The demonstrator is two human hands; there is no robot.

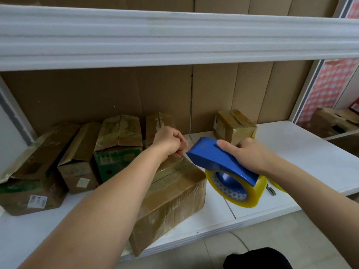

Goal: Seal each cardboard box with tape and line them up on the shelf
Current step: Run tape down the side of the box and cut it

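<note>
Two hands work over a taped box [171, 200] on a white shelf [310, 152]. Right hand [250, 154] grips the blue dispenser [219, 162], fingers curled over its top; the yellow tape roll [250, 193] hangs below the grip, just beside the box's right edge. Left hand [169, 142], fingers curled, pinches the tape end at the dispenser's nose, above the box's far top edge. Left of this hand, four boxes [118, 140] stand in a row against the cardboard backing. Beyond the right hand sits a small box [235, 125], apart from the others.
</note>
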